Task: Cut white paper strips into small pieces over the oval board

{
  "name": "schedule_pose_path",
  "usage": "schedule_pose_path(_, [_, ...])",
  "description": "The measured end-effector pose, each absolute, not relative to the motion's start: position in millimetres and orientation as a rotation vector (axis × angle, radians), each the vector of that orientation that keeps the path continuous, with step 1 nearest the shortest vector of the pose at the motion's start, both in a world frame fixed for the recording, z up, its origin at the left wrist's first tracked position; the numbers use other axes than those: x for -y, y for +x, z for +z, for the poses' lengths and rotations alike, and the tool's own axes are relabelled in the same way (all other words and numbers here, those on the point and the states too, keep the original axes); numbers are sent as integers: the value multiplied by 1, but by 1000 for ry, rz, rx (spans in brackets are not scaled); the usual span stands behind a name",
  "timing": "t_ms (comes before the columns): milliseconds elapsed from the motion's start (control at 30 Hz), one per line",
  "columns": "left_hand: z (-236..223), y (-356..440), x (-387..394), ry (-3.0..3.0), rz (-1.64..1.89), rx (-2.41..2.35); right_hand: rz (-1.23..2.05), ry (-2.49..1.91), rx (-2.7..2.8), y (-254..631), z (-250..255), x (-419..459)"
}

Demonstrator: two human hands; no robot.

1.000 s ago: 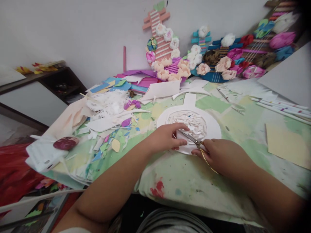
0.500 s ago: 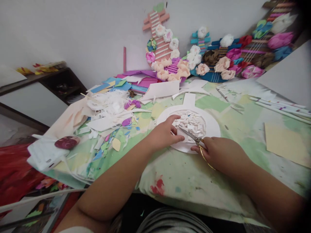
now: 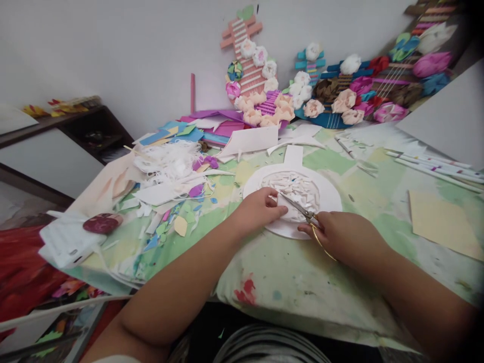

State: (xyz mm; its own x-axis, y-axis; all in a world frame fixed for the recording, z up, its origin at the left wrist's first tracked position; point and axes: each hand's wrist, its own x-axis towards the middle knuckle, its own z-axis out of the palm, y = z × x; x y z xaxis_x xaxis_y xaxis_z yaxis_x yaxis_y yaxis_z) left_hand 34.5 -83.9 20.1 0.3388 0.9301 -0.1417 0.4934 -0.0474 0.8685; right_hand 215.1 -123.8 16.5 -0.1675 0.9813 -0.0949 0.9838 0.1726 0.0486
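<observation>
A white round card shape [image 3: 330, 194] with a short rectangular tab lies flat on the table. Small crumpled or folded white paper pieces [image 3: 293, 184] fill the ring at its centre. My right hand [image 3: 342, 234] is closed round the gold-coloured handles of a pair of scissors [image 3: 301, 207], its blades pointing left over the ring. At the blade tips, my left hand [image 3: 260, 205] has its fingers curled in, above the card's left edge. Whatever sits between those fingers is too small to make out.
White string [image 3: 170, 159] and coloured paper scraps [image 3: 180, 225] lie to the left, near a dark red oval object [image 3: 102, 223]. Guitar-shaped paper crafts [image 3: 247, 70] lean on the wall. Rolled paper sticks [image 3: 427, 166] and a cream sheet [image 3: 442, 222] lie on the right.
The fingers of my left hand have come down and closed near the scissor tips; before, the index finger was raised and spread. My right hand has barely moved.
</observation>
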Motion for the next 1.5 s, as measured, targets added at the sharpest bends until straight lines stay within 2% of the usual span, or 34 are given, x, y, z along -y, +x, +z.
schedule_pose_path(167, [24, 30, 84, 1716, 726, -1262, -312, 1885, -2361, 221, 26, 118])
schedule_pose_path(400, [30, 33, 85, 1399, 476, -1092, -559, 1837, -2336, 224, 34, 116])
schedule_pose_path(633, [24, 37, 84, 1008, 489, -958, -961, 1905, -2145, 218, 42, 118])
schedule_pose_path(867, [24, 38, 83, 1205, 592, -1172, -1638, 1670, -2135, 215, 46, 124])
schedule_pose_path(1033, [24, 36, 80, 1163, 567, -1165, -1956, 1641, -2029, 214, 37, 126])
schedule_pose_path(1500, [19, 39, 75, 1031, 506, -1174, -2244, 1645, -1874, 219, 21, 116])
